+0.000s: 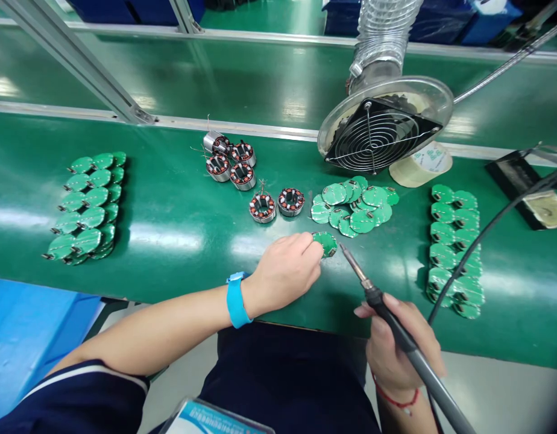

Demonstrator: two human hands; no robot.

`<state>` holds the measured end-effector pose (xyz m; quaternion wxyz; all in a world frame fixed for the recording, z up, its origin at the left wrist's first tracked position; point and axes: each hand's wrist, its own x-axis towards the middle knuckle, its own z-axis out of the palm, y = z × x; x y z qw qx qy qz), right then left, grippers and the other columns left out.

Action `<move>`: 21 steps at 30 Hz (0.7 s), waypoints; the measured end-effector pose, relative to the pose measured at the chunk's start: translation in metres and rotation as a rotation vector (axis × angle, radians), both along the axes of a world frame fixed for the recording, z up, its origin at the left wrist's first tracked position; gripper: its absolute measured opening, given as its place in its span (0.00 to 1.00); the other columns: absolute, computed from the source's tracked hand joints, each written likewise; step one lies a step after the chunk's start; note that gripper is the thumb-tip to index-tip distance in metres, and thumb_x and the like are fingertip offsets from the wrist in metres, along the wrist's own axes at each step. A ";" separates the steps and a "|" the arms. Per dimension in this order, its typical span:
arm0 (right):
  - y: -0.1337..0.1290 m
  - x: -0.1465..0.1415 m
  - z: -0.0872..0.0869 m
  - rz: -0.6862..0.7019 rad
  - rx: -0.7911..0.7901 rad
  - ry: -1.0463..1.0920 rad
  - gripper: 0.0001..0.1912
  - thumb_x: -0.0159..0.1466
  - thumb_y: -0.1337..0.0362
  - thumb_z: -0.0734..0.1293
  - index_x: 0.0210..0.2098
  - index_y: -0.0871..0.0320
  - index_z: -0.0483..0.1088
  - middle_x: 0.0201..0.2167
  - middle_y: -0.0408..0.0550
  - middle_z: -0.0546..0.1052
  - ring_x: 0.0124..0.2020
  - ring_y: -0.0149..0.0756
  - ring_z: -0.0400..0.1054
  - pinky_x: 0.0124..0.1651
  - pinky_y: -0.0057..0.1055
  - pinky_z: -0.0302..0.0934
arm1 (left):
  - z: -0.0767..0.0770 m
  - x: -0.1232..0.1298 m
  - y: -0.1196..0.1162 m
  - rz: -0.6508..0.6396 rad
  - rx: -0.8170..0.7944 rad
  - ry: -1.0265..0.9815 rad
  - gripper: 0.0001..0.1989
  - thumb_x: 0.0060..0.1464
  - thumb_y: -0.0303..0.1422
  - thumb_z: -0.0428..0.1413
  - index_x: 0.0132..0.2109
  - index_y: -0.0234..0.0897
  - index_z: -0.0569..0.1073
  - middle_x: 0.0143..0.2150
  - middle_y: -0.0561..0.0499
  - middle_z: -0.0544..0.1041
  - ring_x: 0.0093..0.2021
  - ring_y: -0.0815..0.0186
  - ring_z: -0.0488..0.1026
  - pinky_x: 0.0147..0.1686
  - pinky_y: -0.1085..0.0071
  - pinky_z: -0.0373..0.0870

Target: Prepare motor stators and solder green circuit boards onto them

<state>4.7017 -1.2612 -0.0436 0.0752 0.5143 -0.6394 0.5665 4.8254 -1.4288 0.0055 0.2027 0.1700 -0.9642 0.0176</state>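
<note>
My left hand (287, 268), with a blue band at the wrist, is closed on the left edge of a round green circuit board (326, 244). In my right hand (398, 343) is a soldering iron (391, 319), its metal tip pointing up and left, close to the board's right edge. Just beyond the board lies a loose pile of green circuit boards (353, 208). Two copper-wound stators, one on the left (262, 208) and one on the right (291, 202), sit past my left hand.
Several more stators (242, 175) stand farther back. Stacked boards lie in rows at the left (88, 208) and right (454, 253). A fume extractor (373, 135) overhangs the bench beside a tape roll (421, 164). A black cable (486, 232) crosses the right side near a black holder (525, 187).
</note>
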 end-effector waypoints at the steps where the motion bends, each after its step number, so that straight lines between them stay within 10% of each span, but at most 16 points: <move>1: -0.003 0.000 0.001 0.001 -0.008 -0.023 0.17 0.63 0.66 0.66 0.52 0.57 0.68 0.33 0.47 0.79 0.28 0.37 0.76 0.30 0.35 0.72 | 0.000 -0.001 0.000 0.000 -0.002 -0.003 0.09 0.59 0.27 0.47 0.29 0.37 0.64 0.27 0.52 0.65 0.28 0.65 0.62 0.27 0.67 0.58; 11: -0.047 -0.006 0.038 0.052 0.163 -0.109 0.20 0.65 0.69 0.64 0.56 0.53 0.65 0.39 0.46 0.80 0.46 0.40 0.74 0.48 0.41 0.70 | 0.012 0.029 0.005 0.100 0.200 -0.104 0.14 0.58 0.42 0.52 0.43 0.34 0.65 0.37 0.48 0.68 0.36 0.61 0.67 0.35 0.65 0.65; 21: -0.048 -0.007 0.043 0.089 0.168 -0.126 0.19 0.65 0.68 0.64 0.55 0.52 0.66 0.37 0.44 0.80 0.42 0.38 0.75 0.48 0.40 0.69 | 0.018 0.027 -0.007 -0.072 0.354 -0.039 0.11 0.64 0.29 0.43 0.42 0.37 0.70 0.35 0.50 0.70 0.36 0.66 0.66 0.36 0.70 0.64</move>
